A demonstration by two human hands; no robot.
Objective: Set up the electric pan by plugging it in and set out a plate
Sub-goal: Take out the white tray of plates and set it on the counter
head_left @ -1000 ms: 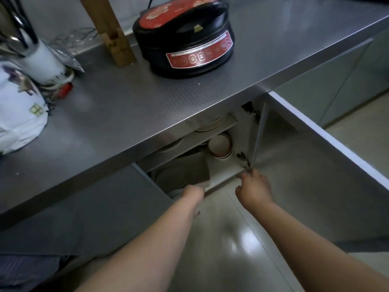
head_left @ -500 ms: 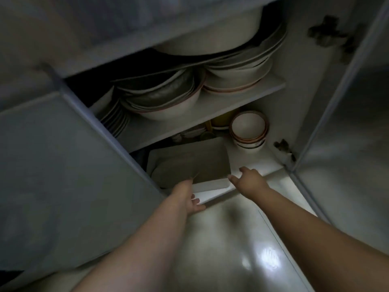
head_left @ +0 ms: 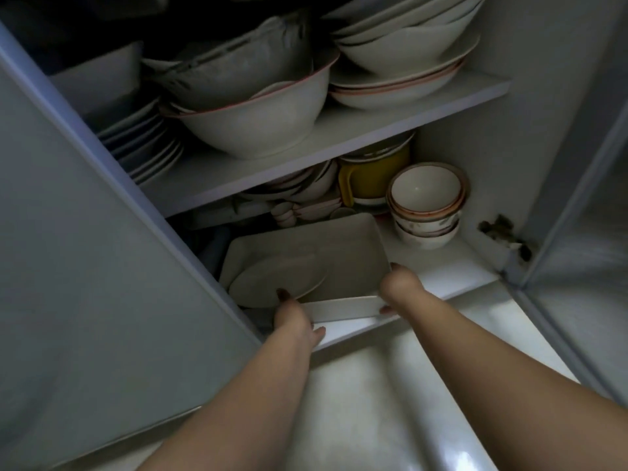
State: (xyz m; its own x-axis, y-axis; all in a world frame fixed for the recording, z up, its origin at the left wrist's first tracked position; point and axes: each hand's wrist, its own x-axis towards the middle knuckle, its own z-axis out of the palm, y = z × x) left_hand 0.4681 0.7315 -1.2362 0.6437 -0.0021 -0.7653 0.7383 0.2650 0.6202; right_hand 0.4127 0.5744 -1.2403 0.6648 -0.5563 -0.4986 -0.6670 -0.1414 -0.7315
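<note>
A white rectangular plate [head_left: 343,253] lies on the bottom shelf of an open low cupboard, with a smaller oval plate [head_left: 282,278] resting inside it. My left hand [head_left: 294,322] grips the plate's front left rim, its thumb reaching over onto the edge of the oval plate. At the front right corner my right hand [head_left: 401,288] holds the same plate, thumb on top and fingers below. The electric pan is out of view.
Stacked small bowls [head_left: 424,202] and a yellow jug [head_left: 370,178] stand just behind the plate. The upper shelf [head_left: 339,134] carries large bowls [head_left: 251,127] and stacked plates [head_left: 146,147]. The open left door [head_left: 85,249] and right door [head_left: 577,260] flank the opening, above a glossy floor [head_left: 390,402].
The view has dropped from the counter with the electric pan down into the cupboard. Both hands moved forward from the cupboard's edge and took hold of the rectangular plate's front rim.
</note>
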